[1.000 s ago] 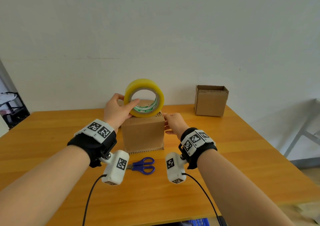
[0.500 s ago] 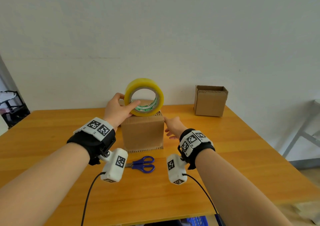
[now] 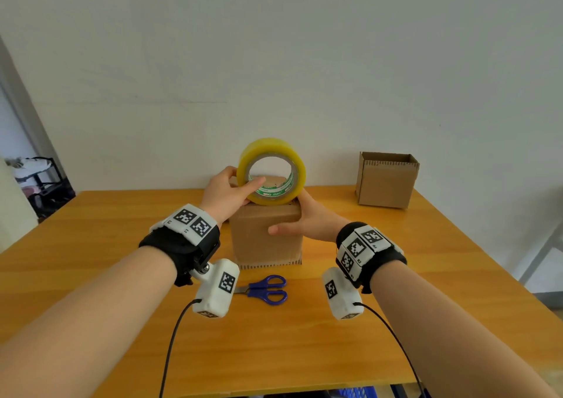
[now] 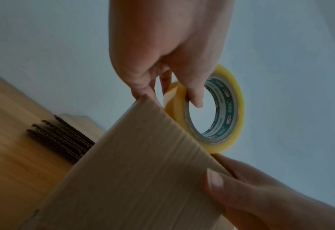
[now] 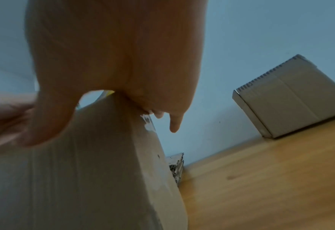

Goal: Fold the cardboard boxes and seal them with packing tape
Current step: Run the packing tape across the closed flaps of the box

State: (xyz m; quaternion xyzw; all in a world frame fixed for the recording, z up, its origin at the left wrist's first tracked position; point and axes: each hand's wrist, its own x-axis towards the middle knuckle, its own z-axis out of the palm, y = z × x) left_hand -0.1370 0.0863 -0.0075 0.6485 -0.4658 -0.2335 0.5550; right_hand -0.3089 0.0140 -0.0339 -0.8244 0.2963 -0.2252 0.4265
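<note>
My left hand (image 3: 224, 195) grips the tape roll (image 3: 272, 172) upright on top of the box (image 3: 265, 236), thumb hooked through its core. My right hand (image 3: 307, 221) clasps the box's right top corner, thumb across the front. Scissors (image 3: 266, 288) lie just in front of the box; a second open box (image 3: 386, 179) stands well off to its right.

Head camera is looking forward and down over the table (image 3: 91, 275); both wrist cameras are peering upward, very close (sharing the box (image 4: 142, 171)).
</note>
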